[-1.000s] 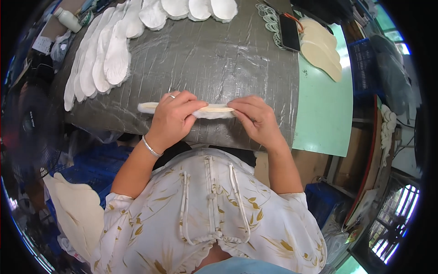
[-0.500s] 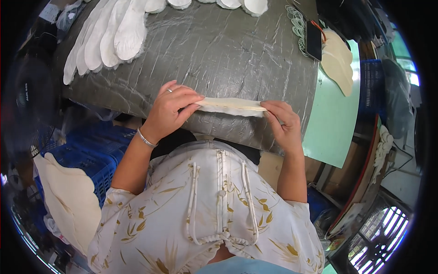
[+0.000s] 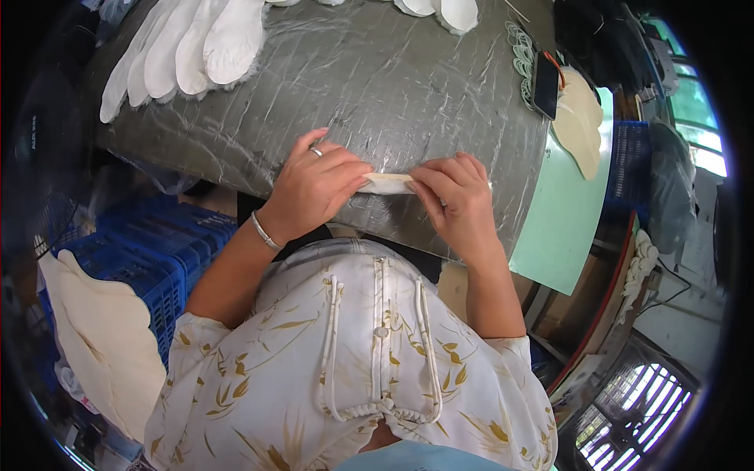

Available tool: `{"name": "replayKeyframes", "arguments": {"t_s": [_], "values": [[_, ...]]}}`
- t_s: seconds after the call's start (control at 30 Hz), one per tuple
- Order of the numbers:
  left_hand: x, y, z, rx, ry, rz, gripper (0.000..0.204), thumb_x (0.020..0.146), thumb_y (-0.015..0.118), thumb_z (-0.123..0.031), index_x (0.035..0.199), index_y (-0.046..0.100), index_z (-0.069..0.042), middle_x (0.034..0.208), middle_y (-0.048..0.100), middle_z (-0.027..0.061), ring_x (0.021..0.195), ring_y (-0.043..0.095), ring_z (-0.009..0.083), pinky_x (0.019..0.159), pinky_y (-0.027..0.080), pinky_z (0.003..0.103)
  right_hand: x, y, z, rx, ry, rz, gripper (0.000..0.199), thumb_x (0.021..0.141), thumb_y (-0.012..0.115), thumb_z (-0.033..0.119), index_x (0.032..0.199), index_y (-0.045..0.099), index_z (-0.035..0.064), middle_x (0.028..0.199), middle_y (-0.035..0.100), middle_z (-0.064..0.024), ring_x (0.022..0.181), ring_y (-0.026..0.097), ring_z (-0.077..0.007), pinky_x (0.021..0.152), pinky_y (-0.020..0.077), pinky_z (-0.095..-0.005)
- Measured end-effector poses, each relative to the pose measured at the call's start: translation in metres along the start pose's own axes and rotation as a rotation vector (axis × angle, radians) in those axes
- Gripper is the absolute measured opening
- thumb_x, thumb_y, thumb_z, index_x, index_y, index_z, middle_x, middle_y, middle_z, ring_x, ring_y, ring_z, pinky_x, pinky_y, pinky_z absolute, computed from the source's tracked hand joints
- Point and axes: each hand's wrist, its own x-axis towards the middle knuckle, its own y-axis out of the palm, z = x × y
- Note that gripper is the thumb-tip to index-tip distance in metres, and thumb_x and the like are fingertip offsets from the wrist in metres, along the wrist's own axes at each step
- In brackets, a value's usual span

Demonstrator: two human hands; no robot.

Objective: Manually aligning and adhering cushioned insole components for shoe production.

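Between my hands is a fleece-lined insole [image 3: 388,185], cream above with white fluff along its lower edge. It is seen nearly edge-on, and my fingers hide both its ends. My left hand [image 3: 318,188], with a ring and a bracelet at the wrist, pinches the left end between thumb and fingers. The right end is pinched by my right hand [image 3: 458,200]. Both hands are just over the near edge of the grey-covered table [image 3: 393,102]. At the far left, similar insoles [image 3: 233,47] lie in an overlapping row, white side up with fluffy rims.
More insoles [image 3: 458,12] lie along the far edge. At the right are a phone [image 3: 545,85], pale cord loops [image 3: 521,59] and cream insoles [image 3: 580,125] near a green sheet [image 3: 569,212]. Blue crates [image 3: 157,251] and a cream stack [image 3: 102,337] stand at the left.
My hands have come closer together along the insole, the right one moving left, so less of it shows between them. The view has shifted slightly.
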Motion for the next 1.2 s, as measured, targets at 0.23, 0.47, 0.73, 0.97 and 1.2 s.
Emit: {"name": "replayKeyframes", "arguments": {"t_s": [0.23, 0.47, 0.73, 0.97, 1.2], "values": [[-0.018, -0.004, 0.012, -0.112, -0.138, -0.015, 0.031, 0.078, 0.077, -0.016, 0.107, 0.069, -0.007, 0.100, 0.068, 0.0065, 0.094, 0.064, 0.0222, 0.104, 0.037, 0.047, -0.004, 0.006, 0.000, 0.009, -0.009, -0.043, 0.011, 0.077, 0.074, 0.008, 0.087, 0.071, 0.0068, 0.086, 0.067, -0.0043, 0.080, 0.060, -0.0231, 0.093, 0.0447, -0.0449], [-0.024, -0.001, 0.016, -0.212, -0.116, -0.058, 0.025, 0.078, 0.070, 0.001, 0.102, 0.070, -0.005, 0.097, 0.068, 0.0076, 0.094, 0.065, 0.0223, 0.102, 0.042, 0.045, -0.006, 0.003, 0.006, -0.003, 0.016, -0.016, 0.019, 0.080, 0.074, 0.017, 0.096, 0.071, 0.0073, 0.092, 0.068, -0.0055, 0.085, 0.063, -0.0242, 0.096, 0.0424, -0.0480], [-0.012, -0.003, 0.007, -0.260, -0.081, -0.130, 0.027, 0.078, 0.073, -0.002, 0.104, 0.069, -0.005, 0.095, 0.067, 0.0086, 0.091, 0.064, 0.0238, 0.099, 0.043, 0.044, 0.011, 0.015, 0.023, -0.049, -0.050, -0.002, 0.016, 0.080, 0.073, 0.011, 0.095, 0.069, 0.0088, 0.091, 0.067, -0.0040, 0.083, 0.062, -0.0229, 0.094, 0.0442, -0.0449], [-0.022, -0.007, 0.013, -0.555, -0.274, -0.115, 0.059, 0.077, 0.076, -0.001, 0.132, 0.054, -0.006, 0.111, 0.065, 0.0075, 0.101, 0.061, 0.0165, 0.089, 0.047, 0.028, 0.011, 0.009, 0.021, -0.012, -0.012, -0.003, 0.011, 0.082, 0.070, 0.008, 0.092, 0.068, 0.0072, 0.089, 0.067, -0.0052, 0.080, 0.061, -0.0248, 0.093, 0.0452, -0.0449], [-0.030, 0.003, 0.019, -0.855, -0.436, -0.108, 0.043, 0.086, 0.063, 0.005, 0.128, 0.057, 0.001, 0.114, 0.066, 0.0076, 0.104, 0.060, 0.0117, 0.091, 0.048, 0.026, 0.010, 0.009, 0.020, 0.028, -0.002, -0.053, 0.007, 0.083, 0.068, 0.006, 0.090, 0.067, 0.0054, 0.084, 0.065, -0.0063, 0.077, 0.058, -0.0262, 0.089, 0.0452, -0.0423]]}}
